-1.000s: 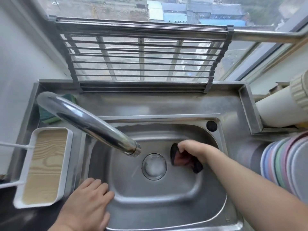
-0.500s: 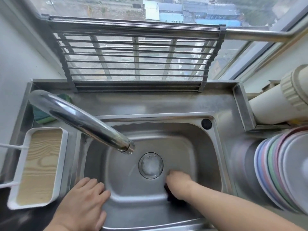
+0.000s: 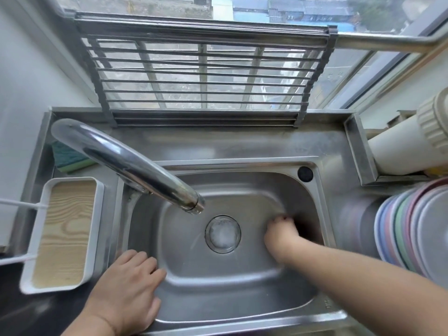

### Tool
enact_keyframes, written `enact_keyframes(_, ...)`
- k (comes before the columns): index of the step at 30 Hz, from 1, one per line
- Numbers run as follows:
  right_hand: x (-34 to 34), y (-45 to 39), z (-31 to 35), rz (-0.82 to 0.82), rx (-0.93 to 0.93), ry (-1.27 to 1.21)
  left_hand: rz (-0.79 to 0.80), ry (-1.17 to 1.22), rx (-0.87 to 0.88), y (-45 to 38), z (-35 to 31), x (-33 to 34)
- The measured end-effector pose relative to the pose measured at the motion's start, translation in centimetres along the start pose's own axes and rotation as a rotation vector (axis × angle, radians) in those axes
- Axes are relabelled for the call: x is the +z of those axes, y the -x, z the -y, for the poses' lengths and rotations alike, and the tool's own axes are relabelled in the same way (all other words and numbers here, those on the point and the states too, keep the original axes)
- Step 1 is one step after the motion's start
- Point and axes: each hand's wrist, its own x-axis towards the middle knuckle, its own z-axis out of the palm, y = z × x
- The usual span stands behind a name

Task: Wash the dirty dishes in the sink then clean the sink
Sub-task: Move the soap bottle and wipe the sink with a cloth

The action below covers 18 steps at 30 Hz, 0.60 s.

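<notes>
while no dishes lie in it, the stainless steel sink [image 3: 218, 282] holds only a round drain strainer [image 3: 223, 234] at its middle, with the faucet [image 3: 126, 163] spout hanging just over it. a stack of pastel plates [image 3: 412, 229] stands on edge at the right, a white tray with a wood-grain bottom [image 3: 63, 234] sits at the left, and a green sponge [image 3: 68, 158] lies behind the faucet. the right hand [image 3: 281, 234] reaches down into the basin, curled and blurred, pressed against the right wall over something dark (too smeared to name); whether it grips that, i cannot tell. the left hand [image 3: 128, 287] rests flat on the sink's front left rim, fingers spread loosely, holding nothing.
</notes>
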Motion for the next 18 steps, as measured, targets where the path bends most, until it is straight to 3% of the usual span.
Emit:
enact_keyframes(2, 1.6, 1.6, 3.2, 0.124, -0.141, -0.087, -0.005, 0.003, -0.001, 0.0, 0.0, 0.0)
enact_keyframes(4, 1.2, 2.6, 5.7, 0.222, -0.214, -0.336, -0.007, 0.003, 0.004, 0.0, 0.0, 0.0)
enact_keyframes(7, -1.7, 3.2, 9.0, 0.213, -0.235, -0.691, -0.013, -0.007, 0.010, 0.0, 0.1, -0.1)
enact_keyframes(11, -6.1, 4.6, 14.0, 0.155, -0.315, -0.947, -0.020, -0.013, 0.007, 0.0, 0.0, 0.1)
enact_keyframes(15, -9.7, 4.3, 16.1, 0.354, -0.547, -1.517, -0.042, 0.002, 0.023, -0.2, 0.3, 0.8)
enact_keyframes(16, -10.2, 4.2, 15.9, 0.345, -0.569, -1.607, -0.053, 0.007, 0.024, -0.4, 0.3, 0.9)
enact_keyframes(18, -10.4, 3.3, 15.7, 0.154, -0.581, -1.598, -0.065, 0.012, 0.023, -0.5, 0.3, 1.0)
